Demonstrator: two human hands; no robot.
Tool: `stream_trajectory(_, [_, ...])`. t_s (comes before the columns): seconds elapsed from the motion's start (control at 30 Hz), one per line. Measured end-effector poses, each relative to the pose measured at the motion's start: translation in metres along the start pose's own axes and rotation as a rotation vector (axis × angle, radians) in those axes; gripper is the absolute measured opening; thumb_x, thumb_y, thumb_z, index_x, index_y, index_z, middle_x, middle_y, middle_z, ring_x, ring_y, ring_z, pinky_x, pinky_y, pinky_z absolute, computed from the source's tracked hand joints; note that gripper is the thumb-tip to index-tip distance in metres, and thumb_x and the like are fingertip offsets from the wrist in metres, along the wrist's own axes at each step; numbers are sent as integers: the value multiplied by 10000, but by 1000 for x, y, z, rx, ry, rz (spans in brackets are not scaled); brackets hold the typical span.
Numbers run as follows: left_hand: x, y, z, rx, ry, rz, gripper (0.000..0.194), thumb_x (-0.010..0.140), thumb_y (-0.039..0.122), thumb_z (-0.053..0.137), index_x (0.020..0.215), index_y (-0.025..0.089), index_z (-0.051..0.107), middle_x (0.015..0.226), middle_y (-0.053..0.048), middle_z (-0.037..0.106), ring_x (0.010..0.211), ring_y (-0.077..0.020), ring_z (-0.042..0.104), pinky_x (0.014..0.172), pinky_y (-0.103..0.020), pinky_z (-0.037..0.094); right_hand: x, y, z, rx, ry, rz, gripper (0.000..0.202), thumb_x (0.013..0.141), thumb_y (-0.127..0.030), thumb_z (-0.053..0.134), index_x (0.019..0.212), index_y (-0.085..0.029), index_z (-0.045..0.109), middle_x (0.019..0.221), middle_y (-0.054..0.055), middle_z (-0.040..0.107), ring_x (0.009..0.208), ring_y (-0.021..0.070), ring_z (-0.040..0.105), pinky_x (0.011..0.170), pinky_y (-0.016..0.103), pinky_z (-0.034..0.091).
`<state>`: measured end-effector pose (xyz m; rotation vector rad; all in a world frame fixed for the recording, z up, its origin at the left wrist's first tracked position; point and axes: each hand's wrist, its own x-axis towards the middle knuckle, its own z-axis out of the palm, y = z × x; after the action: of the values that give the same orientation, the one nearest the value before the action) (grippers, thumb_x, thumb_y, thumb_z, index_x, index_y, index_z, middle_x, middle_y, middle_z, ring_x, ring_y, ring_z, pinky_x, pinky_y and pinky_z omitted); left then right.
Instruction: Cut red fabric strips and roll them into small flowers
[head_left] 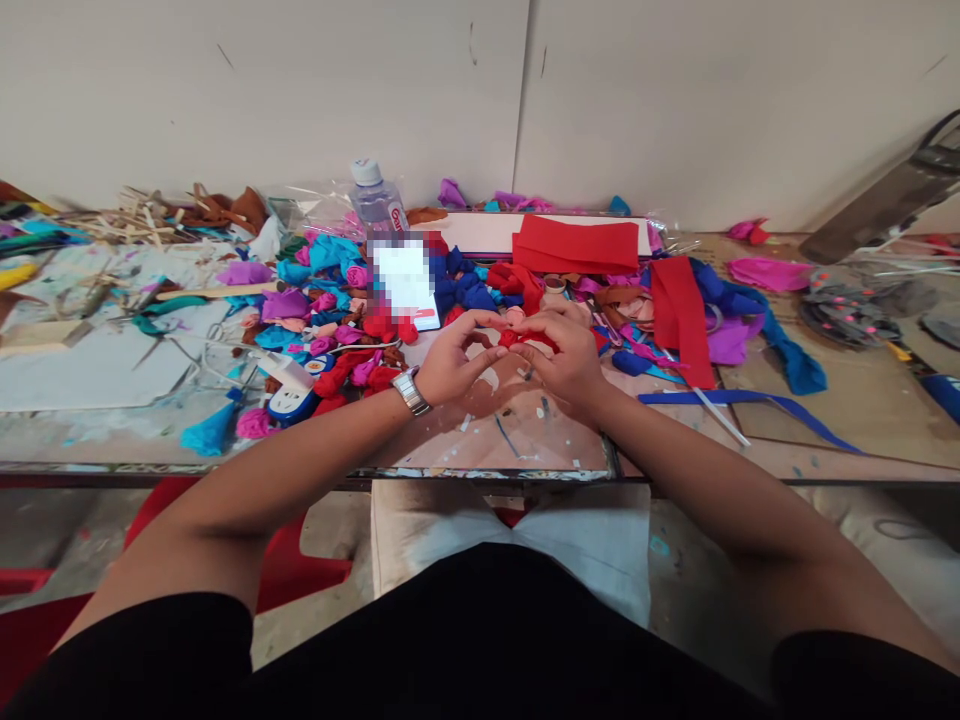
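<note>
The head camera shows both hands meeting over the worktable [525,440]. The left hand [450,362], a wristwatch [411,391] at its wrist, and the right hand [568,355] pinch a small red crepe piece [517,338] between their fingertips, near the frame's centre. At ten o'clock from it lies a heap of crepe flowers [330,310]; a water bottle [375,200] stands at eleven, folded red paper [576,243] at one o'clock, a blue strip [750,400] at four.

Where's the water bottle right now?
In the head view, the water bottle stands at the back of the table, left of centre by the wall, behind the heap of paper flowers.
</note>
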<state>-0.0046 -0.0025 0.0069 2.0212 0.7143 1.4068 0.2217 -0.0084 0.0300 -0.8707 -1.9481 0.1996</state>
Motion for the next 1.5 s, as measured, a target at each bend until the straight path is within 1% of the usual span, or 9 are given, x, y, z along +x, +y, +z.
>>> stream_trajectory(0.17, [-1,-2,0,-1,-9,-27,343,980,398,805,1273,234,736,1251,-108,766,1061,-189,733,871,-330,611,1,2,0,22,-4,1,393,964,-664,734,1024,-283,813,1011,56,827,1045,300,666,999,502,484])
stream_trajectory(0.3, [0,1,-1,-28,5,-30,300,993,396,784,1243,233,756,1242,-107,773,1116,-201,727,894,-337,605,1,0,0,28,14,-16,409,955,-678,735,1038,-284,809,1000,60,824,1039,303,663,998,501,486])
stream_trajectory(0.4, [2,4,-2,-14,30,-66,314,1006,427,761,1234,211,747,1238,-117,774,1085,-200,732,893,-343,606,1,-1,-2,9,22,-6,395,963,-662,736,1064,-288,809,1025,64,826,1054,309,662,1008,512,487])
stream_trajectory(0.5, [3,7,-3,2,33,-89,332,1017,455,740,1232,203,740,1228,-121,776,1048,-195,733,899,-353,606,1,-2,-3,3,4,-3,356,1000,-632,703,1029,-295,811,1039,54,836,1052,305,677,1031,527,479])
stream_trajectory(0.83, [1,4,-2,-9,17,-95,332,1022,460,729,1242,212,752,1238,-118,778,1104,-208,734,940,-372,596,1,-2,-1,7,38,-24,385,1016,-633,676,970,-271,798,1010,63,833,1041,303,682,997,521,480])
stream_trajectory(1.1, [1,3,-2,-28,-6,-81,330,990,449,770,1226,219,767,1231,-119,787,1106,-217,740,884,-355,607,0,-1,0,15,40,-2,399,1009,-656,673,949,-278,786,999,57,828,1044,306,685,986,524,478])
stream_trajectory(1.2, [1,4,-1,-39,8,-88,347,953,451,816,1198,211,764,1210,-116,789,1074,-208,744,855,-337,610,0,-2,0,23,48,-4,379,1004,-637,693,934,-275,781,985,55,828,1017,301,691,973,520,482])
stream_trajectory(1.33, [2,6,0,4,27,-115,342,970,483,792,1182,215,768,1171,-103,798,1017,-198,748,824,-330,601,0,-4,-1,19,35,-7,280,1000,-552,735,949,-281,786,993,44,826,1026,295,686,979,512,488])
stream_trajectory(1.5, [2,5,-1,-12,23,-109,321,977,473,785,1193,235,784,1183,-97,802,1057,-208,748,854,-344,605,0,-4,-1,18,37,-40,159,998,-429,746,971,-278,786,1017,39,830,1026,287,681,980,503,496])
